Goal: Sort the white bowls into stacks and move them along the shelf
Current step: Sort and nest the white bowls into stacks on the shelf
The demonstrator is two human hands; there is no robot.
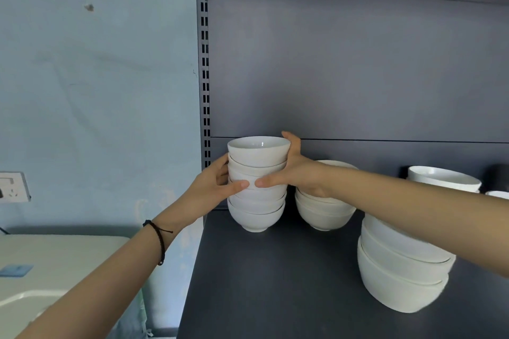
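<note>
A tall stack of several small white bowls [257, 201] stands at the back left corner of the dark shelf [264, 283]. My left hand [213, 187] grips its left side and my right hand [294, 170] grips its right side; the thumbs nearly meet on the front of the stack. Just to the right is a shorter stack of wider white bowls [323, 215], partly hidden by my right wrist. Near the front right, a stack of large white bowls [399, 278] sits under my right forearm.
More white bowls [443, 179] stand at the back right, beside a dark object [500, 176] at the edge of view. The shelf's slotted upright [204, 77] borders the left side. A blue wall with a socket [12, 187] and a pale appliance [55, 256] lie to the left.
</note>
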